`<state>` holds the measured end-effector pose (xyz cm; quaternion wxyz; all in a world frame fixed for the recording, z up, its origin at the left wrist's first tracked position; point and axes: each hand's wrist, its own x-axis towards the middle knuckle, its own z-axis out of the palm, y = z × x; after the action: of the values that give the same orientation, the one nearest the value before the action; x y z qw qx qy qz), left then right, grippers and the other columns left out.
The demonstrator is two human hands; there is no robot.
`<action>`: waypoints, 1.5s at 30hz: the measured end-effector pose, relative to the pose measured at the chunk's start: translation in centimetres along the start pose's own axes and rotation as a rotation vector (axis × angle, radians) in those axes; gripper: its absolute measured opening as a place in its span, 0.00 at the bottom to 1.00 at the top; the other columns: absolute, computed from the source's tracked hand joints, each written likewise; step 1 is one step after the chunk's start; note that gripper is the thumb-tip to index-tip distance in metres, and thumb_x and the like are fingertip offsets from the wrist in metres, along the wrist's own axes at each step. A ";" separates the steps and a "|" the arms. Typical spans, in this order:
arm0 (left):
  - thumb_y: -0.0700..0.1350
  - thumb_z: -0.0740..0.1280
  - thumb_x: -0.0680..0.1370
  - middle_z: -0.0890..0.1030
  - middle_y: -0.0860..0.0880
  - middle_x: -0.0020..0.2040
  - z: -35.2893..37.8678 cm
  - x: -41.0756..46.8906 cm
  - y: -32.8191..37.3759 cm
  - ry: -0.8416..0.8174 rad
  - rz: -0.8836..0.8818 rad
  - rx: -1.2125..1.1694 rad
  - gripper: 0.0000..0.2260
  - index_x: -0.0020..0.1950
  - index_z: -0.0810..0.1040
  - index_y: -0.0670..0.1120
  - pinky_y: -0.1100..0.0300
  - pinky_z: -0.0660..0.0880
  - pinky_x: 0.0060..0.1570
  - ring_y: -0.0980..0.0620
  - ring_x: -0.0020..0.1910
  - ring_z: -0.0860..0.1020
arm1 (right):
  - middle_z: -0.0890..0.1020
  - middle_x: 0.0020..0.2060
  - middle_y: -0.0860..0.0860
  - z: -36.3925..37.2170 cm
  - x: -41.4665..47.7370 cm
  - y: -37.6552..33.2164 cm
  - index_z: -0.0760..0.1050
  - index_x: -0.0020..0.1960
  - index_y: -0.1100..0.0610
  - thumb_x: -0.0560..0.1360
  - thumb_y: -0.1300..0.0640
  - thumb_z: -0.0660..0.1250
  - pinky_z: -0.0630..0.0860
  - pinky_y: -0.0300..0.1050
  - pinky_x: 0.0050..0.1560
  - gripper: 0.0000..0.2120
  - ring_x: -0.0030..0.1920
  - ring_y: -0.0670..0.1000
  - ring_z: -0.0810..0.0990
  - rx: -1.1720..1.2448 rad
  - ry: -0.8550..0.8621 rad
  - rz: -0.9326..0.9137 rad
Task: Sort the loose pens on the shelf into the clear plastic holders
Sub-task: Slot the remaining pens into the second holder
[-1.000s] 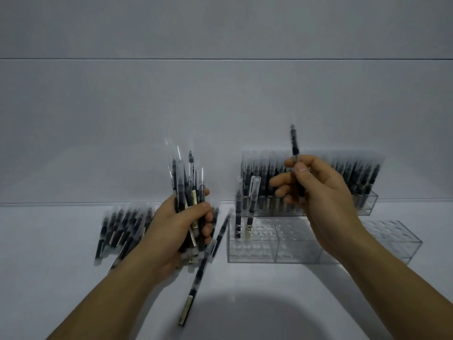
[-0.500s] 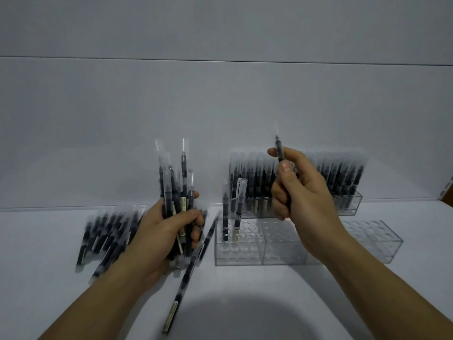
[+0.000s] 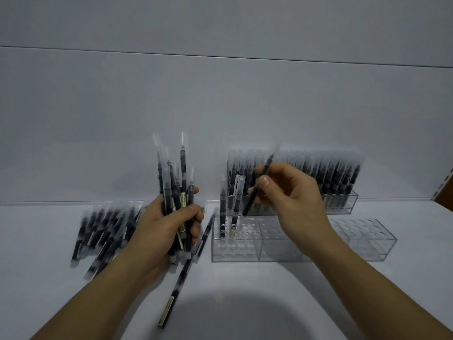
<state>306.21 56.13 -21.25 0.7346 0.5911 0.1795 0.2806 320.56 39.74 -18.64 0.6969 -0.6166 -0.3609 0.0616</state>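
Note:
My left hand (image 3: 163,225) grips an upright bundle of black pens (image 3: 174,182) with clear caps, left of the holders. My right hand (image 3: 293,197) pinches a single black pen (image 3: 257,190), tilted with its lower end over the near clear plastic holder (image 3: 277,251). That holder has two pens (image 3: 228,204) standing at its left end and many bare holes. Behind it, a second clear holder (image 3: 343,204) is filled with upright pens. A heap of loose pens (image 3: 103,231) lies on the white shelf at left.
One loose pen (image 3: 175,288) lies diagonally on the shelf below my left hand. Another pen (image 3: 207,229) leans beside the near holder's left wall. A white wall rises close behind the holders. A brown edge shows at far right.
My right hand has lowered and tilted its pen from upright to slanted, its lower end now down toward the near holder. The left hand keeps its bundle.

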 end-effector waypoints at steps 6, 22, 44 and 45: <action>0.36 0.67 0.79 0.81 0.44 0.38 0.0 0.0 0.1 -0.010 -0.001 0.004 0.12 0.62 0.79 0.46 0.55 0.75 0.32 0.50 0.30 0.76 | 0.80 0.44 0.52 -0.1 0.1 1.1 0.77 0.57 0.49 0.81 0.66 0.67 0.85 0.54 0.51 0.12 0.47 0.60 0.85 -0.160 -0.012 -0.095; 0.36 0.67 0.79 0.81 0.45 0.38 0.0 0.0 0.0 -0.027 0.003 0.015 0.12 0.62 0.79 0.46 0.55 0.75 0.33 0.50 0.31 0.76 | 0.80 0.40 0.44 0.1 -0.5 1.5 0.75 0.55 0.46 0.78 0.62 0.72 0.79 0.38 0.46 0.13 0.43 0.47 0.80 -0.484 -0.170 -0.155; 0.36 0.67 0.79 0.80 0.43 0.39 -0.2 0.2 0.0 -0.050 0.021 0.008 0.12 0.61 0.79 0.46 0.53 0.75 0.35 0.49 0.32 0.76 | 0.79 0.37 0.45 -0.1 -0.5 1.2 0.74 0.51 0.49 0.78 0.61 0.72 0.78 0.37 0.43 0.10 0.39 0.47 0.78 -0.601 -0.171 -0.175; 0.36 0.67 0.79 0.80 0.44 0.39 -0.1 0.2 0.0 -0.052 0.021 0.007 0.12 0.61 0.79 0.46 0.53 0.75 0.35 0.49 0.32 0.76 | 0.79 0.37 0.45 -0.1 -0.6 1.2 0.74 0.50 0.49 0.77 0.61 0.73 0.78 0.37 0.43 0.10 0.39 0.47 0.78 -0.609 -0.176 -0.164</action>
<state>306.26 56.34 -21.23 0.7340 0.6026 0.1549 0.2723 320.65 39.61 -19.95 0.4492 -0.7578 -0.4703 -0.0524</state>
